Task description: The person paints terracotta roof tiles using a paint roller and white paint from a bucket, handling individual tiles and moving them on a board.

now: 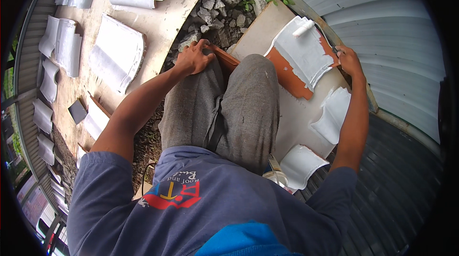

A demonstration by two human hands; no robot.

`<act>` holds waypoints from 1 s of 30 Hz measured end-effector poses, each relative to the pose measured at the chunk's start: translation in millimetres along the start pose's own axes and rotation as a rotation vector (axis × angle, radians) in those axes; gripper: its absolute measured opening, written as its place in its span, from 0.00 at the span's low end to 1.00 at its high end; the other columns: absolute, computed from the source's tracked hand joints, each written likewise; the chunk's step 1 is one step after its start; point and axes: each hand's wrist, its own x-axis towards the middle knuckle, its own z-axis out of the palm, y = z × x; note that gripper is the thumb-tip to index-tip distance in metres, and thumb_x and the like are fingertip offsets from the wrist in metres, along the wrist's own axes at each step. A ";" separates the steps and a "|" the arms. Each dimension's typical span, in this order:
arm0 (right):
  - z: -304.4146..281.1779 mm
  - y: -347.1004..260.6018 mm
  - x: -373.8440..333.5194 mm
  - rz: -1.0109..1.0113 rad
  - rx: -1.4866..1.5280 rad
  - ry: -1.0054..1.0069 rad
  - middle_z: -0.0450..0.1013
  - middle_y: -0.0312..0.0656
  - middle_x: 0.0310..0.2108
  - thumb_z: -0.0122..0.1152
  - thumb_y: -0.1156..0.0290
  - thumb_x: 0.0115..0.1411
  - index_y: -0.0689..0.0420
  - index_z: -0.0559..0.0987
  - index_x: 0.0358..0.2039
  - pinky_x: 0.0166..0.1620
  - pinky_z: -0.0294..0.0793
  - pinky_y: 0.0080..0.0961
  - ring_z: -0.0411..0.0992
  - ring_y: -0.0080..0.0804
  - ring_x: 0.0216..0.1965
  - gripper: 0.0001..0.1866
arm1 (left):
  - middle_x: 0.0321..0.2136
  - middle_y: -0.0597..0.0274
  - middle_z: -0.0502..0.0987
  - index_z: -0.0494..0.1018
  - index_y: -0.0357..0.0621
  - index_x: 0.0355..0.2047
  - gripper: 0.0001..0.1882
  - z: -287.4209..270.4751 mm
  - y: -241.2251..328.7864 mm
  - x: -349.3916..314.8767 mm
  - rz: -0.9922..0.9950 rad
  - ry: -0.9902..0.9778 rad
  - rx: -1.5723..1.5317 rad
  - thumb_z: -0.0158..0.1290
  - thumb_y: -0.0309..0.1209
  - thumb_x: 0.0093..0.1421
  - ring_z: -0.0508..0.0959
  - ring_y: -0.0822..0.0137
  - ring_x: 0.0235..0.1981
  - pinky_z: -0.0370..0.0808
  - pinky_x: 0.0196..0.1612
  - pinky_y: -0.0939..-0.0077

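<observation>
While my left grip (192, 59) curls on my knee (201, 80), my right grip (349, 60) pinches the roller (303, 29) by a part-white tile's (301, 55) edge.

Wears S/S blue-grey tee (258, 191) w/ red/yel/wht chest print (178, 198) & grey trousers (251, 103).

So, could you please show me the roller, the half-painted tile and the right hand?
Roller (303, 29), head view: white sleeve.
Half-painted tile (303, 56), head view: painted middle.
Right hand (349, 61), head view: its back.
</observation>
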 end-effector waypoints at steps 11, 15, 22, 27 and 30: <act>-18.2 -17.5 7.1 0.159 0.164 -0.124 0.74 0.42 0.25 0.53 0.72 0.67 0.63 0.80 0.53 0.33 0.71 0.31 0.72 0.29 0.26 0.17 | 0.62 0.52 0.70 0.64 0.58 0.65 0.37 1.7 -4.7 0.4 0.013 0.016 0.023 0.52 0.57 0.58 0.69 0.39 0.63 0.68 0.65 0.49; -25.7 22.9 -0.6 0.098 0.105 -0.100 0.74 0.40 0.25 0.52 0.71 0.67 0.62 0.80 0.53 0.31 0.71 0.30 0.71 0.28 0.26 0.17 | 0.62 0.54 0.71 0.64 0.57 0.65 0.37 3.0 -0.3 1.9 0.012 0.016 0.023 0.52 0.57 0.59 0.70 0.41 0.62 0.68 0.65 0.50; -36.2 84.4 -23.9 0.268 0.168 -0.164 0.73 0.37 0.24 0.54 0.71 0.66 0.61 0.80 0.54 0.24 0.68 0.28 0.68 0.25 0.22 0.18 | 0.63 0.52 0.69 0.65 0.61 0.65 0.36 4.8 -9.1 4.6 0.014 0.013 0.016 0.53 0.57 0.58 0.70 0.42 0.63 0.68 0.65 0.46; -43.4 138.1 -41.1 0.339 0.136 -0.132 0.73 0.39 0.23 0.54 0.71 0.65 0.59 0.81 0.54 0.24 0.69 0.29 0.69 0.26 0.22 0.18 | 0.62 0.52 0.70 0.65 0.60 0.64 0.36 7.5 -6.2 7.6 0.050 0.029 0.015 0.53 0.57 0.58 0.70 0.42 0.62 0.68 0.64 0.47; -52.3 148.9 -49.0 0.353 0.014 -0.127 0.74 0.41 0.23 0.54 0.71 0.65 0.57 0.81 0.54 0.26 0.71 0.31 0.71 0.28 0.23 0.18 | 0.61 0.55 0.72 0.65 0.54 0.63 0.34 6.0 -6.0 4.6 0.038 0.030 0.057 0.52 0.55 0.60 0.71 0.45 0.62 0.67 0.66 0.53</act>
